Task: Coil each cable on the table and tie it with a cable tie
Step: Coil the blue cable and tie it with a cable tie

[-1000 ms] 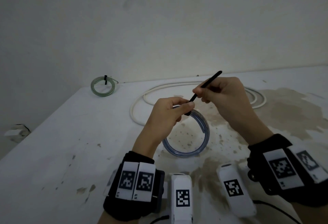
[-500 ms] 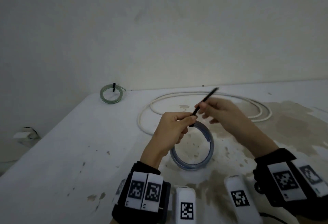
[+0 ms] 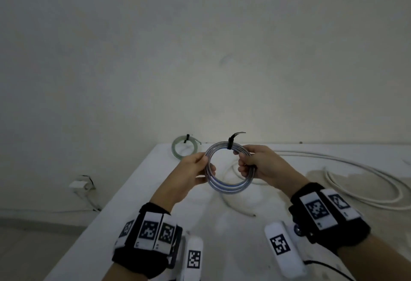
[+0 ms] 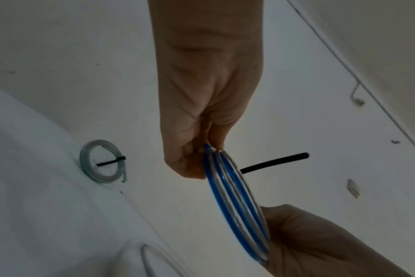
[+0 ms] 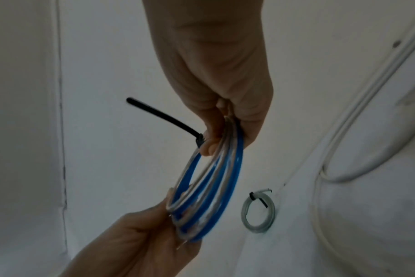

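A coil of blue and clear cable [image 3: 229,188] is held upright in the air above the table by both hands. My left hand [image 3: 205,166] pinches its left side and my right hand [image 3: 242,161] grips its right side. A black cable tie [image 3: 230,142] wraps the top of the coil, and its free tail sticks up to the right. In the left wrist view, thumb and fingers of the left hand [image 4: 201,150] pinch the coil's [image 4: 228,196] strands. In the right wrist view, the right hand [image 5: 223,135] curls round the coil [image 5: 216,178] beside the tie [image 5: 159,114].
A green coil [image 3: 178,152] with a black tie lies at the table's far left corner. A long white cable [image 3: 355,169] lies in loose loops on the stained white table [image 3: 155,203], to the right and below the hands. A wall stands close behind the table.
The right hand let go of the tie's tail and took hold of the coil's right side. Both hands lifted the coil up from the table and stood it upright.
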